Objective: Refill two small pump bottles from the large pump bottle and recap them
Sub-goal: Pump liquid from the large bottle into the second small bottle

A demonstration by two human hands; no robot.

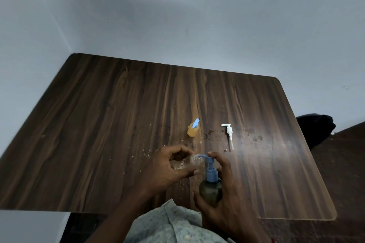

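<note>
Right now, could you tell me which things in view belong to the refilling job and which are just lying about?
In the job:
- large pump bottle, right hand
- clear small bottle, left hand
- orange small bottle
- white pump

Lying about:
- crumbs
- dark object beyond the table

Dim and bluish throughout, with a pale sheen on the bench point(276, 150) toward its right side. Soft shadow on the wall point(177, 16) above the bench; edges bowed by wide-angle distortion, slightly soft overall.
</note>
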